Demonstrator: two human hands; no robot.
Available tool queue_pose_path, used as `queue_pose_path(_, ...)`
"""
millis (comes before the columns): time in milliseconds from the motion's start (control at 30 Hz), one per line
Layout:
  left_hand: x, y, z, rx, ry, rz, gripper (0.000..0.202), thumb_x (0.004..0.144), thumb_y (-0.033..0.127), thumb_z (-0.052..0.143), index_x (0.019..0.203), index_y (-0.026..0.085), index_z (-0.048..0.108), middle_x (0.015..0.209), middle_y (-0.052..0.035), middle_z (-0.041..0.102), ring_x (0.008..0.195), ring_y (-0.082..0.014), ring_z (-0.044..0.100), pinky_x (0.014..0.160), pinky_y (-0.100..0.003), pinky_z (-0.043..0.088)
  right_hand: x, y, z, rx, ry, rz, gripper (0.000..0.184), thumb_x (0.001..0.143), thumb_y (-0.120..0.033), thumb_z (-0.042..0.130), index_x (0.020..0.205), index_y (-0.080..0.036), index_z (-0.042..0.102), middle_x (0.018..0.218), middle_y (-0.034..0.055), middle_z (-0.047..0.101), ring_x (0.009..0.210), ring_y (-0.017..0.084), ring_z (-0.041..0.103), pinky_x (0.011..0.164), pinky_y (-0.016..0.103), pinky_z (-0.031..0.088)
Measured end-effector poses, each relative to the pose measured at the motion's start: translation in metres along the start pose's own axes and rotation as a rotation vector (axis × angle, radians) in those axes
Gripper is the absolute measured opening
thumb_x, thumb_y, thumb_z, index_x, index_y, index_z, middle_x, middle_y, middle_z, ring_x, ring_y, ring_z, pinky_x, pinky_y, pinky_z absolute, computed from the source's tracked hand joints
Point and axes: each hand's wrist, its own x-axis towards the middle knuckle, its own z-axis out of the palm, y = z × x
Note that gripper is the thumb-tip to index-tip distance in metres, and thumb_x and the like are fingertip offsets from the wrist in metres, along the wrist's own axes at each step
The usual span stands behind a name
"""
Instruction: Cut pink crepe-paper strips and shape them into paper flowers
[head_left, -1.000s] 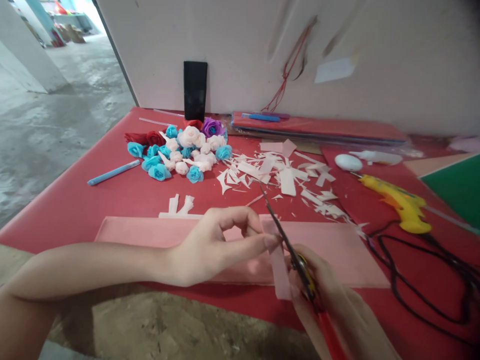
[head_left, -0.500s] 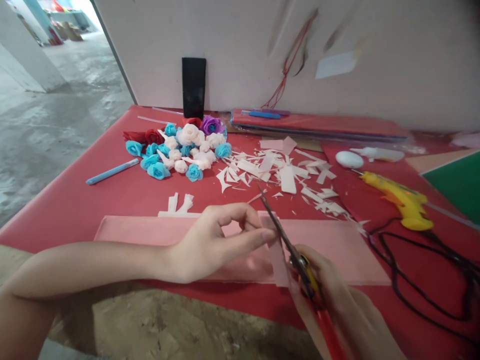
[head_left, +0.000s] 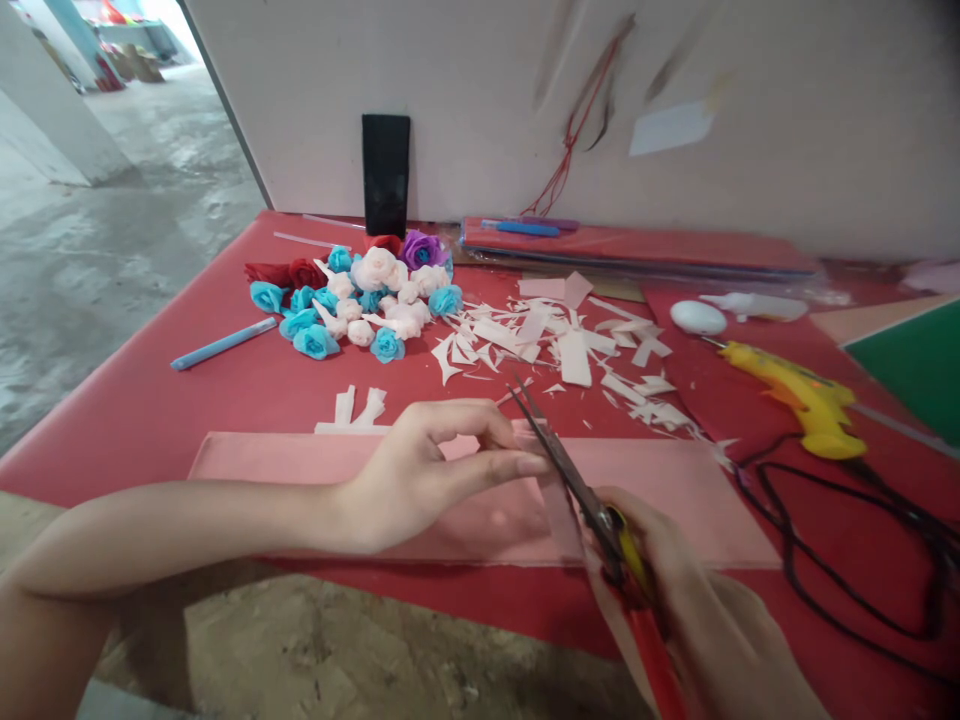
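Observation:
My left hand (head_left: 420,470) pinches a narrow strip of pink crepe paper (head_left: 559,500) between thumb and fingers, just above a long folded sheet of pink crepe paper (head_left: 300,462) lying on the red table (head_left: 150,410). My right hand (head_left: 697,620) grips scissors (head_left: 577,485) with red and yellow handles. Their blades point up and away along the strip's right side and are slightly parted at the tips.
A pile of blue, white, red and purple paper roses (head_left: 360,300) lies at the back left, with white paper scraps (head_left: 562,345) beside it. A yellow glue gun (head_left: 802,400) with a black cord (head_left: 840,590) rests on the right. A blue pen (head_left: 223,343) lies on the left.
The pink strip has been lowered toward the folded sheet, and less of it hangs below the scissors. The blades have slid slightly left and forward along it.

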Motion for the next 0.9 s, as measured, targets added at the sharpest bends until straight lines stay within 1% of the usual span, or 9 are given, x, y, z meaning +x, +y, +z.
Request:
queue_pose_path(133,-0.002,0.000,0.000,-0.006,0.005,-0.007,0.009,0.072,0.016,0.063,0.064,0.012,0.061,0.067,0.0002,0.063,0.066,-0.0068,0.056,0.065,-0.016,0.045,0.002,-0.004,0.001,-0.120,0.026,-0.118,0.041,0.081,-0.025,0.031,0.121,-0.020,0.033,0.093,0.0063,0.067,0.065,0.019,0.065,0.059,0.028,0.053)
queue_pose_path(233,-0.002,0.000,0.000,-0.030,-0.004,-0.034,0.009,0.073,0.016,0.062,0.065,0.013,0.060,0.066,0.0014,0.062,0.066,-0.0069,0.056,0.068,-0.018,0.045,0.005,-0.004,-0.001,-0.126,-0.023,-0.139,0.039,0.079,-0.019,0.031,0.119,-0.022,0.033,0.084,0.0026,0.068,0.061,0.017,0.064,0.055,0.024,0.052)
queue_pose_path(333,-0.001,-0.001,0.001,-0.059,-0.022,-0.043,0.010,0.074,0.017,0.062,0.065,0.014,0.059,0.066,0.0019,0.062,0.067,-0.0070,0.057,0.068,-0.018,0.045,0.003,-0.001,0.000,-0.221,-0.072,-0.197,0.040,0.078,-0.016,0.034,0.118,-0.020,0.034,0.080,0.0022,0.067,0.062,0.016,0.064,0.052,0.022,0.051)
queue_pose_path(467,-0.001,-0.001,0.001,-0.080,-0.020,-0.069,0.012,0.073,0.016,0.063,0.063,0.014,0.057,0.062,0.0041,0.060,0.062,-0.0045,0.054,0.064,-0.016,0.043,-0.005,0.000,0.005,-0.258,-0.003,-0.193,0.039,0.082,-0.018,0.033,0.121,-0.017,0.033,0.069,0.0014,0.065,0.052,0.016,0.060,0.047,0.023,0.048)
queue_pose_path(567,-0.002,0.000,0.001,-0.095,-0.023,-0.102,0.011,0.073,0.016,0.062,0.063,0.013,0.057,0.062,0.0044,0.059,0.060,-0.0037,0.052,0.062,-0.015,0.042,-0.002,-0.011,0.006,-0.091,0.040,-0.056,0.036,0.084,-0.020,0.031,0.119,-0.024,0.038,0.066,-0.0009,0.063,0.051,0.016,0.059,0.048,0.024,0.047)
queue_pose_path(633,-0.002,0.001,0.001,-0.101,-0.018,-0.133,0.011,0.074,0.017,0.062,0.064,0.013,0.058,0.062,0.0035,0.059,0.060,-0.0039,0.051,0.060,-0.015,0.041,0.006,-0.018,0.004,0.164,0.025,0.102,0.029,0.083,-0.028,0.038,0.111,-0.027,0.045,0.069,-0.0007,0.063,0.055,0.016,0.060,0.049,0.024,0.048)
queue_pose_path(700,-0.001,0.001,0.001,-0.098,-0.010,-0.167,0.013,0.073,0.020,0.062,0.064,0.012,0.057,0.062,0.0030,0.058,0.059,-0.0041,0.050,0.058,-0.016,0.041,0.018,-0.022,0.002,0.419,0.011,0.235,0.025,0.080,-0.036,0.047,0.102,-0.026,0.051,0.072,0.0008,0.064,0.059,0.017,0.061,0.051,0.025,0.049)
queue_pose_path(800,-0.001,0.002,0.001,-0.096,0.003,-0.187,0.016,0.073,0.022,0.063,0.063,0.012,0.056,0.061,0.0029,0.057,0.057,-0.0047,0.049,0.057,-0.017,0.040,0.034,-0.020,0.001,0.585,0.003,0.286,0.023,0.080,-0.041,0.048,0.094,-0.023,0.052,0.075,0.0027,0.063,0.052,0.014,0.057,0.045,0.025,0.048)
queue_pose_path(900,0.000,0.001,0.002,-0.081,0.003,-0.180,0.015,0.073,0.022,0.062,0.063,0.012,0.056,0.065,0.0007,0.060,0.063,-0.0069,0.053,0.061,-0.019,0.042,0.044,-0.014,0.002,0.774,0.029,0.283,0.027,0.073,-0.043,0.058,0.090,-0.025,0.048,0.069,-0.0009,0.062,0.040,0.010,0.048,0.035,0.021,0.041)
